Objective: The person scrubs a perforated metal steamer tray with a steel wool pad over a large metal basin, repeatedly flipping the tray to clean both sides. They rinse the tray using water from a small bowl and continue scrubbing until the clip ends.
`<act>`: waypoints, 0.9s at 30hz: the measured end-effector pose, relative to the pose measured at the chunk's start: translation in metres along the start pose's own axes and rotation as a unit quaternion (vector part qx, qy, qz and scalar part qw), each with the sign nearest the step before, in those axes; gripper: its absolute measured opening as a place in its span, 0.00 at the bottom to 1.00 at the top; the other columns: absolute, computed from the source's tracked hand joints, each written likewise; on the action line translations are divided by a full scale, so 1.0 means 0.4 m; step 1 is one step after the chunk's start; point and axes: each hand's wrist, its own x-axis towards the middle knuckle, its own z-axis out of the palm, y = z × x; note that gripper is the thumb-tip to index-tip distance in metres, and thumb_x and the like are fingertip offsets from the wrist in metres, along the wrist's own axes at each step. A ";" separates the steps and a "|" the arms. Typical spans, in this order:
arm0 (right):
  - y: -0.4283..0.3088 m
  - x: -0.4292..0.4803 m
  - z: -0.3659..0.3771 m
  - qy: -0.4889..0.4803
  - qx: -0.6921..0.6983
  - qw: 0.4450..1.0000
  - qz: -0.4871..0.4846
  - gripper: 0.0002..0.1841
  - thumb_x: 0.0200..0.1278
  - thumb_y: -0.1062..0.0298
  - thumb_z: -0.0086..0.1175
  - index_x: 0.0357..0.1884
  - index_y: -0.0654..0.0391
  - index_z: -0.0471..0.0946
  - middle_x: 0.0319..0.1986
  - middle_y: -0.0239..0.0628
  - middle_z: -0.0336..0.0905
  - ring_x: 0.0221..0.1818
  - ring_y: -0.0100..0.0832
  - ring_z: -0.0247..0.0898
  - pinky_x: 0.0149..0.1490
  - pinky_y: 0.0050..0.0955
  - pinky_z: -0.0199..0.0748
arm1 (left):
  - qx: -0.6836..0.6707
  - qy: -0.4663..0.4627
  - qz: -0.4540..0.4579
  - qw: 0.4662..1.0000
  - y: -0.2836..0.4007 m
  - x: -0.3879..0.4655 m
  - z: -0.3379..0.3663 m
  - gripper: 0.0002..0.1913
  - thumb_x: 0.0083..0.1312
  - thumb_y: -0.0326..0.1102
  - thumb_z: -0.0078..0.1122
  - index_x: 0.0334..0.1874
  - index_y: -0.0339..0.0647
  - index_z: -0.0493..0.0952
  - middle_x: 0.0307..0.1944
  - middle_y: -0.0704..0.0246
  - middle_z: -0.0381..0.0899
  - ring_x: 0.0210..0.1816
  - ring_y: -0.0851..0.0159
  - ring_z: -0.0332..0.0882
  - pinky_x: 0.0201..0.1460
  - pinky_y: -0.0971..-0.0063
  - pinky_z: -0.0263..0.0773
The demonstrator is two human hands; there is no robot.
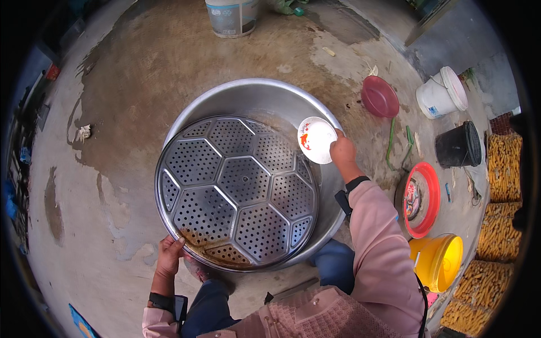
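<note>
A round perforated metal steamer tray (245, 179) with raised hexagonal ridges leans tilted in a large metal basin (236, 91). Brown residue marks the tray's lower edge. My left hand (170, 255) grips the tray's rim at its lower left, thumb on top. In my right hand (344, 150) is a shallow white dish (322, 137) with a red fish pattern, held by its edge over the basin's right side. What lies at the bottom of the basin is mostly hidden beneath the tray.
To the right are a dark red plastic basin (380, 96), a lidded white bucket (441, 94), a black bucket (456, 144), a red basin (432, 198) and a yellow bucket (439, 262). Stacked corn cobs (498, 232) line the far right. Another bucket (232, 19) stands ahead on wet concrete.
</note>
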 end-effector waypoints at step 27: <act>0.124 -0.195 0.302 -0.228 0.121 0.958 0.124 0.19 0.59 0.65 0.52 0.52 0.62 0.73 0.36 0.53 0.80 0.33 0.45 0.80 0.35 0.40 0.77 | -0.011 0.195 0.198 0.961 0.153 -0.129 -0.002 0.10 0.66 0.35 0.51 0.41 0.34 0.75 0.36 0.67 0.81 0.35 0.70 0.78 0.39 0.78 0.74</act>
